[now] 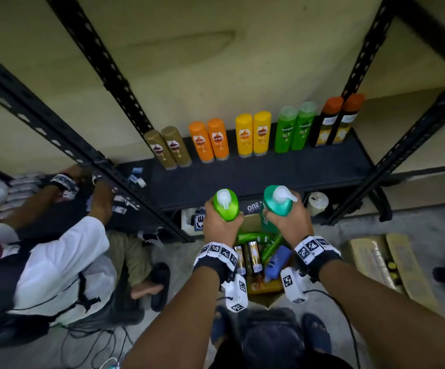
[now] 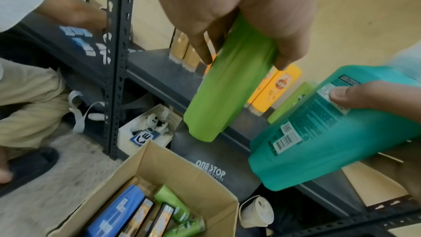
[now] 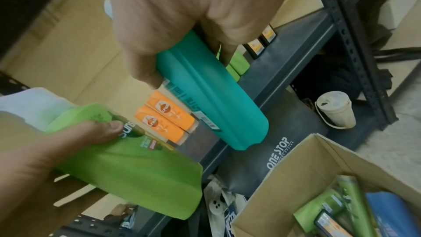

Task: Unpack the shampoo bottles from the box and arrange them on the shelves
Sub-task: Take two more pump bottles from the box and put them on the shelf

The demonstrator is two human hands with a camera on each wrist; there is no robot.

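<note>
Left hand (image 1: 222, 221) clamped on green pump bottle (image 1: 226, 205), right hand (image 1: 289, 222) on teal one (image 1: 277, 201), both held above box (image 2: 187, 172), short of shelf (image 1: 256, 177). Risk: setting both down together could topple the standing row.

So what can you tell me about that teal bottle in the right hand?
The teal bottle is a large pump bottle of smooth, plastic-looking material with a white pump head on top. A printed label with small text and a barcode covers its back. The right hand grips it around the upper body, holding it roughly upright in the air above the open box, in front of the shelf. Nothing else touches it.
</note>
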